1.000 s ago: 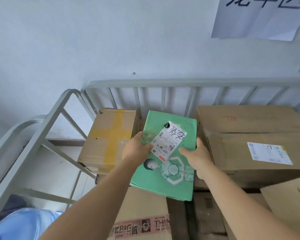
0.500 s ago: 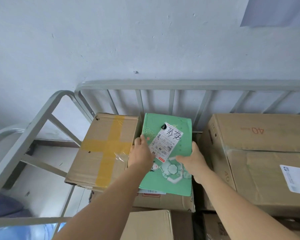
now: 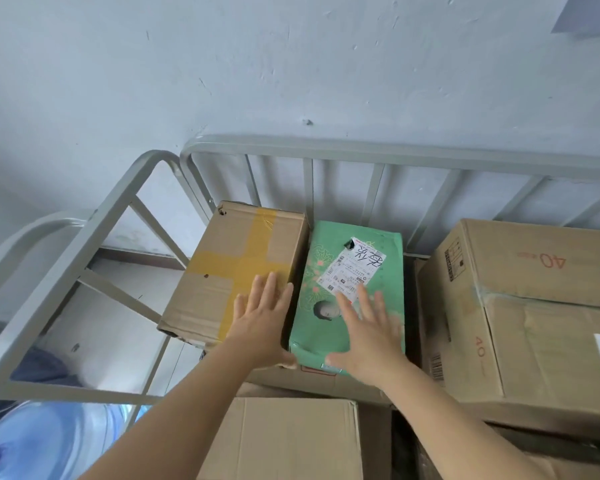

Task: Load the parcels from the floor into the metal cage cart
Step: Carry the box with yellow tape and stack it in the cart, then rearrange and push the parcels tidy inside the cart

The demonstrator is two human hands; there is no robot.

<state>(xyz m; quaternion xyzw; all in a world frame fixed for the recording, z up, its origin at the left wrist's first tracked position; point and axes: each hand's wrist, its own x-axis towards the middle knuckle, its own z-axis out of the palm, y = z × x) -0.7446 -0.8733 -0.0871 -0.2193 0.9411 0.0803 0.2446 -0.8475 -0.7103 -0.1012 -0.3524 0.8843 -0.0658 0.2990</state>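
green parcel (image 3: 352,289) lies flat in metal cage cart (image 3: 361,148), between two cardboard boxes. left hand (image 3: 262,322) and right hand (image 3: 368,336) both spread open, fingers straight, gripping nothing.

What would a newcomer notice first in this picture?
The green parcel with a white shipping label stands out, wedged between a yellow-taped cardboard box and a large box marked 40 inside the metal cage cart. Both hands, left hand and right hand, spread flat over it.
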